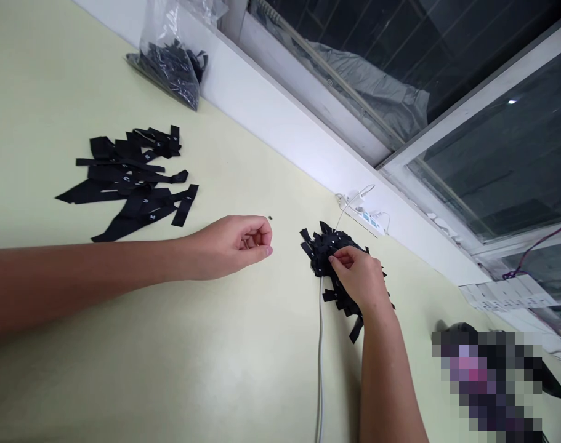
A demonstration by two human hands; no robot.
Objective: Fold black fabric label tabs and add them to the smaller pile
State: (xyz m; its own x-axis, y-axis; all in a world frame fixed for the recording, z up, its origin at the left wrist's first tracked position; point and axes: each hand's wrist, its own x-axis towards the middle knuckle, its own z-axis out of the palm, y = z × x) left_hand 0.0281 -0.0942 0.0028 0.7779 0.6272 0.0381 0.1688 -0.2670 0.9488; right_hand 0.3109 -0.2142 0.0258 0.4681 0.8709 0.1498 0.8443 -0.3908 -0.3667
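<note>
My left hand [234,246] hovers over or rests on the table, fingers curled in and thumb tip near the index finger; nothing shows in it. To its right, my right hand [361,277] is at a heaped pile of black fabric strips [324,243], thumb and index finger pinched on one of them. Part of the pile is hidden behind that hand. Beyond my left forearm lies a looser, spread-out group of black fabric pieces [132,175], some with small white marks. A tiny dark scrap [270,217] lies by my left fingers.
A clear plastic bag [169,67] of black pieces leans by the white ledge. A power strip [370,218] with plugged cables sits at the wall. A white cable [321,363] runs across the pale table [192,363] to the pile. Pixelated dark items [488,375] are at right.
</note>
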